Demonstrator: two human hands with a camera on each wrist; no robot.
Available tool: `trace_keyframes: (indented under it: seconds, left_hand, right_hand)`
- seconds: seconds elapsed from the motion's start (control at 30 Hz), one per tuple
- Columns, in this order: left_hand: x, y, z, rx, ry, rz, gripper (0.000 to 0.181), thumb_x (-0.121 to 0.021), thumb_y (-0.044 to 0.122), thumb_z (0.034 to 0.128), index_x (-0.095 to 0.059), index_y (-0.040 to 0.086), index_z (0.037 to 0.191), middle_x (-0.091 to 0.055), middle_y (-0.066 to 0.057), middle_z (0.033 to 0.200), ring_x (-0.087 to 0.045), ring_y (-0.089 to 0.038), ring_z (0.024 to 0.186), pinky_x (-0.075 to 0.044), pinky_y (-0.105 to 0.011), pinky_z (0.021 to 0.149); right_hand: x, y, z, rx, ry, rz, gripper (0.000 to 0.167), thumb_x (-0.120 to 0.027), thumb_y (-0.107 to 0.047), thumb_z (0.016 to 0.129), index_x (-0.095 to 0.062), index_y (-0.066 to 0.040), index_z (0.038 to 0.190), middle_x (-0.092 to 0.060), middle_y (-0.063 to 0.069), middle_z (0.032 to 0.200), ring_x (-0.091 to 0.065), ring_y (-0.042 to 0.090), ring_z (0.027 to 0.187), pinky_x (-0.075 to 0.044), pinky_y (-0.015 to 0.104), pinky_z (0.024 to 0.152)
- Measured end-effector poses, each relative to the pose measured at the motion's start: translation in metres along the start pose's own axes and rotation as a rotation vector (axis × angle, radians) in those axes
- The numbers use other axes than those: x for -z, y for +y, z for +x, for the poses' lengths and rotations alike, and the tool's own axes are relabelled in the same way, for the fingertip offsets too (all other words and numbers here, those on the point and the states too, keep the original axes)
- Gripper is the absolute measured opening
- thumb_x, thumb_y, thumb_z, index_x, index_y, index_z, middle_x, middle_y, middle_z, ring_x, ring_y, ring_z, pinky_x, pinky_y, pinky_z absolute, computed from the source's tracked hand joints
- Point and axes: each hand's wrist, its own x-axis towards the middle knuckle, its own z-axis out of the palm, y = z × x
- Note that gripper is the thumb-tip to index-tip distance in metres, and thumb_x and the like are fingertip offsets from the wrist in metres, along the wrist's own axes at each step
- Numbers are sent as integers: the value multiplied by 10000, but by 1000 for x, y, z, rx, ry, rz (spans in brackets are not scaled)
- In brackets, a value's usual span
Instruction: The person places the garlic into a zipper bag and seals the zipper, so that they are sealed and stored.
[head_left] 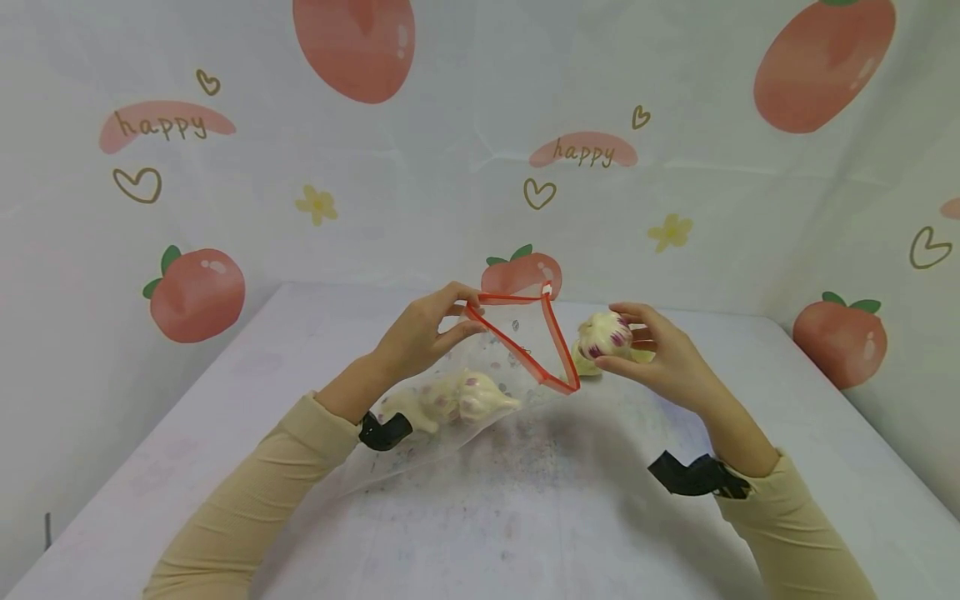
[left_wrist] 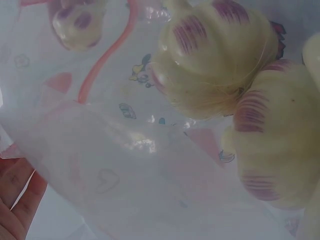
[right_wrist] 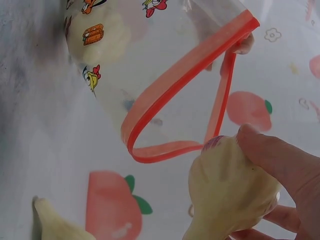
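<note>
My left hand [head_left: 423,329] pinches the red-edged mouth of a clear plastic zip bag [right_wrist: 120,65], which gapes toward the right. Several garlic bulbs [head_left: 480,398] lie inside the bag, and the left wrist view shows purple-streaked garlic bulbs [left_wrist: 210,55] up close through the plastic. To the right of the mouth, my right hand [head_left: 667,358] grips another garlic bulb [head_left: 603,333] between thumb and fingers. In the right wrist view that held garlic bulb [right_wrist: 232,182] is outside the bag, just by its red rim [right_wrist: 175,82].
Behind the right hand, more garlic [head_left: 587,363] lies on the table, partly hidden; a garlic stem end [right_wrist: 57,222] shows low in the right wrist view. A pale tabletop [head_left: 480,533] meets a fruit-printed backdrop [head_left: 435,183]. Black straps [head_left: 693,475] sit at both wrists.
</note>
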Motion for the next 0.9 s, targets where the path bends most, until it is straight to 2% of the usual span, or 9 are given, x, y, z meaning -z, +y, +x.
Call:
trace_keyframes:
  seconds: [0.1, 0.2, 0.27, 0.37, 0.47, 0.9]
  left_hand:
    - [0, -1, 0, 0, 1, -3, 286, -692, 100, 827, -501, 25, 1026, -636, -100, 974, -686, -288, 958, -548, -364, 859]
    - [-1, -1, 0, -5, 3, -7, 286, -695, 95, 823, -501, 27, 1022, -636, -96, 966, -686, -279, 958, -545, -352, 868]
    - [-1, -1, 0, -8, 4, -7, 285, -695, 91, 822, -499, 28, 1019, -635, -93, 960, -685, -274, 960, -543, -346, 874]
    - [-1, -2, 0, -8, 4, -5, 287, -697, 88, 819, -497, 31, 1017, -635, -90, 955, -685, -272, 963, -543, -347, 873]
    - [-1, -3, 0, -5, 3, -2, 290, -700, 87, 816, -499, 33, 1017, -638, -89, 952, -686, -274, 961, -546, -354, 866]
    - [-1, -2, 0, -14, 8, 4, 305, -703, 102, 815, -496, 28, 1026, -642, -93, 956, -685, -284, 959, -548, -367, 857]
  right_hand:
    - [-1, -1, 0, 15, 0, 7, 636, -747, -211, 799, -434, -67, 1333, -536, 178, 1219, -599, 350, 1042, -487, 152, 807]
    - [-2, -2, 0, 24, -4, 13, 637, -751, -203, 795, -435, -71, 1333, -536, 175, 1225, -601, 344, 1042, -434, 70, 780]
    - [-3, -4, 1, 29, -7, 10, 640, -752, -200, 794, -435, -71, 1335, -535, 175, 1230, -601, 342, 1046, -474, 125, 808]
    - [-4, -6, 1, 41, -8, 16, 639, -749, -193, 796, -434, -61, 1336, -536, 186, 1233, -600, 352, 1050, -540, 325, 860]
    - [-4, -8, 1, 52, -8, 31, 635, -747, -184, 799, -434, -53, 1336, -536, 199, 1231, -601, 361, 1046, -512, 495, 878]
    - [-13, -12, 5, 83, -26, 31, 638, -769, -186, 774, -460, -53, 1316, -557, 181, 1210, -615, 318, 1016, -517, 473, 879]
